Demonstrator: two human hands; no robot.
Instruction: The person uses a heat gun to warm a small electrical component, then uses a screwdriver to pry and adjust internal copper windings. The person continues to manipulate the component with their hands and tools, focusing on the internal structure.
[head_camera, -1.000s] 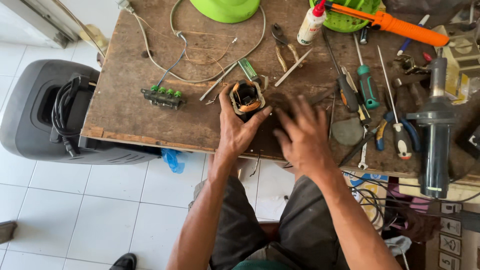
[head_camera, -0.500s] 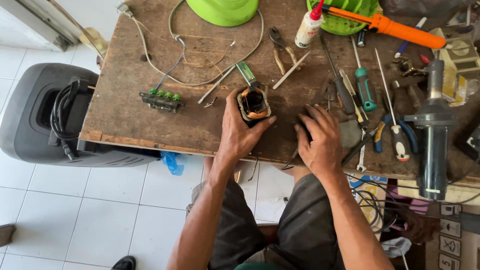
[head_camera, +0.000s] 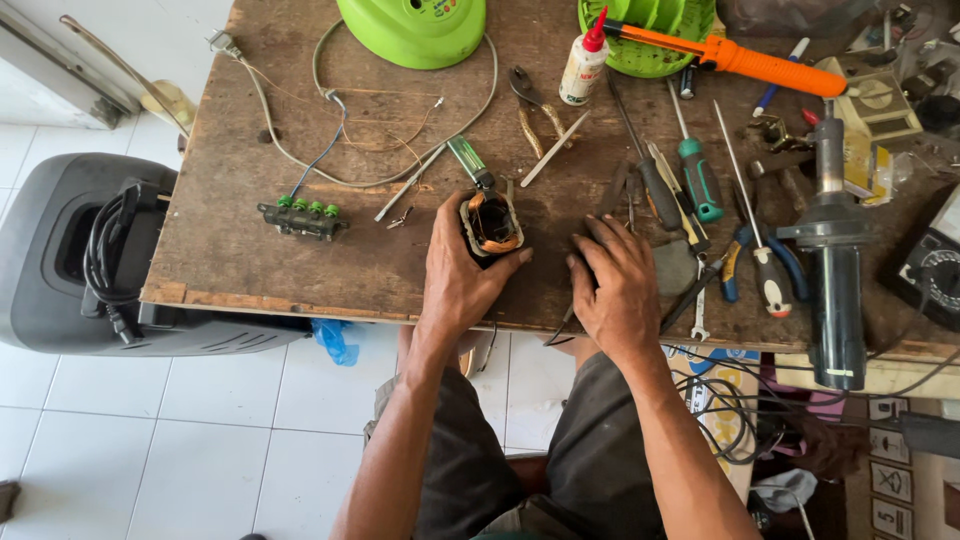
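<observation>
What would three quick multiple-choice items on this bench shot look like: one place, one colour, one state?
1. Where is the glue bottle?
A. far edge of the bench, beside the pliers
B. on the floor tiles
C. in the right hand

2. What colour is the long tool handle at the far right?
A. blue
B. orange
C. white

3. What is the left hand doing?
A. lying flat and empty
B. holding the stator
C. pulling a cable

Answers:
1. A: the glue bottle stands on the bench next to the pliers.
2. B: the long handle is bright orange.
3. B: the left hand wraps round the stator; the right hand rests on the bench.
</observation>
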